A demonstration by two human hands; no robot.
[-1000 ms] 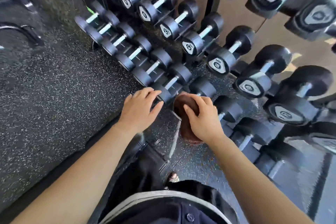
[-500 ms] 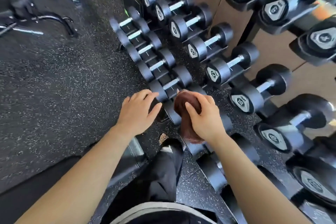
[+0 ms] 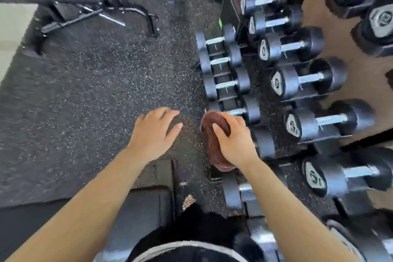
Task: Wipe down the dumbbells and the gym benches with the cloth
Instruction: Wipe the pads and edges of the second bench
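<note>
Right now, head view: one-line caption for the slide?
Right hand grips a brown cloth against a low-rack dumbbell; left hand hovers open above the speckled floor.

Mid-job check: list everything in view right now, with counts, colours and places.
black rubber dumbbells with chrome handles: over a dozen, black and silver, racked in tiers on the right.
brown cloth: one, brown, at the lowest tier's front edge, under the right hand.
black gym bench: one, black, far left, blurred.
speckled rubber floor: one, dark grey, left and centre.
left hand: one, open above the floor, holding nothing.
right hand: one, gripping the cloth.
</note>
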